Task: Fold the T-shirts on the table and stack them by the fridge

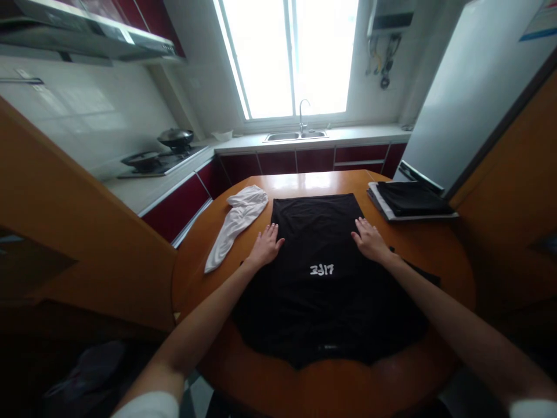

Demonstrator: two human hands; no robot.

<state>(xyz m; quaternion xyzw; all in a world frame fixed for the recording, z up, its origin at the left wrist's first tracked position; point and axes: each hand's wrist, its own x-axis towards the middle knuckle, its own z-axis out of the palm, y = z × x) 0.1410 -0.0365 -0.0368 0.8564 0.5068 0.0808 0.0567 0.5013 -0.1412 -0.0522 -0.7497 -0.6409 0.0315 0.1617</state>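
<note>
A black T-shirt (319, 307) lies spread on the round wooden table (304, 184), its hem toward the window and its collar toward me. White lettering on it reads upside down from here. My left hand (264, 245) rests flat on the shirt's left edge, fingers stretched out. On the opposite edge my right hand (369, 239) lies flat too, fingers apart. Neither hand grips the cloth. Left of the shirt is a crumpled white garment (239, 220).
Folded dark and light clothes (411, 200) are stacked at the table's right. Beyond stand a counter with a sink (296, 136), and a stove (163, 162) with two pans at left. A refrigerator (452, 98) and wooden panels flank the table.
</note>
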